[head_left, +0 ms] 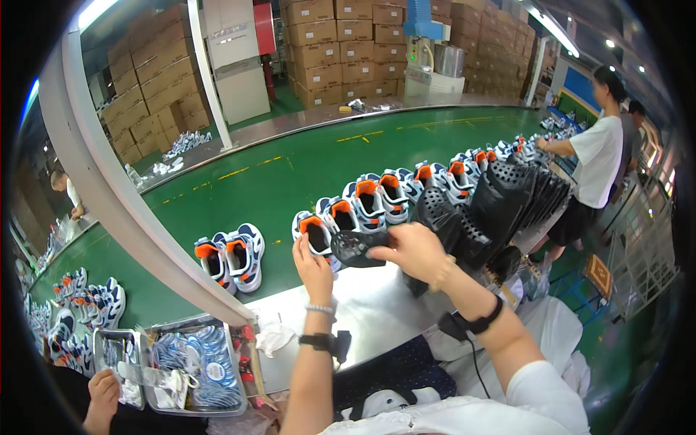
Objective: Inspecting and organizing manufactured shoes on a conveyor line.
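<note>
My right hand [417, 249] grips a black insole [355, 250] with small holes, thumb on its near side. The insole hangs tilted over the heel of a white and navy sneaker with an orange lining. My left hand [314, 274] is at the heel of the neighbouring sneaker [309, 225] at the row's left end, fingers along its left side and thumb near the opening. Part of that heel is hidden by the hand. More sneakers [366, 199] stand in a row on the green conveyor belt [268, 190], running back to the right.
Stacks of black perforated insoles [500, 199] stand right of my right hand. A sneaker pair [230, 255] sits left. A metal tray [233, 362] holds blue-and-white pieces beside a pale post [138, 196]. One co-worker [598, 159] stands far right; another person's hand [104, 395] is lower left.
</note>
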Available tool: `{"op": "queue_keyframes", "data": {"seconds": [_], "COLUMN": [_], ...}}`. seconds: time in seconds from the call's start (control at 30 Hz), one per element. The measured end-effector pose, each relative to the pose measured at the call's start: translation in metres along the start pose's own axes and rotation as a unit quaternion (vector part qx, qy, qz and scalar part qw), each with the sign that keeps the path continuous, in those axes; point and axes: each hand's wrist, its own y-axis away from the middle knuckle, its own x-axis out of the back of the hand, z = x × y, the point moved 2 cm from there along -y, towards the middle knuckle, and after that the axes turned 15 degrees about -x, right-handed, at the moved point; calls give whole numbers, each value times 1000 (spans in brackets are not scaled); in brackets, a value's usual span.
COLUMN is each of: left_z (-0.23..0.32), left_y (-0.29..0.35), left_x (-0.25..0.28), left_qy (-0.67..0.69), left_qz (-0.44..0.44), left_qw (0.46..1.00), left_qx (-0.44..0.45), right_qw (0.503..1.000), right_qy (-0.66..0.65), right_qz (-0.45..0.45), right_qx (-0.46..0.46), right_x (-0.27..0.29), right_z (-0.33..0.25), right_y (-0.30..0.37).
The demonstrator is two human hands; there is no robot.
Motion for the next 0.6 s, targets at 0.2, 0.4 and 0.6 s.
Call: {"op": "queue_keyframes", "data": {"seconds": [0.2, 0.4, 0.6], "left_z": [-3, -4, -6], "left_y": [28, 29, 32], "left_x": [9, 6, 5], "left_qy": [85, 91, 83], "left_qz": [-48, -49, -31], "left_qw": [992, 980, 987], "left_qx": [79, 172, 131], "right_qw": [996, 983, 980], "right_qy": [49, 110, 138], "right_qz": [-37, 38, -96], "right_qx": [-71, -140, -106], "right_x": [-118, -207, -220], "right_z": [-40, -60, -58], "right_y": [-100, -123, -152]}}
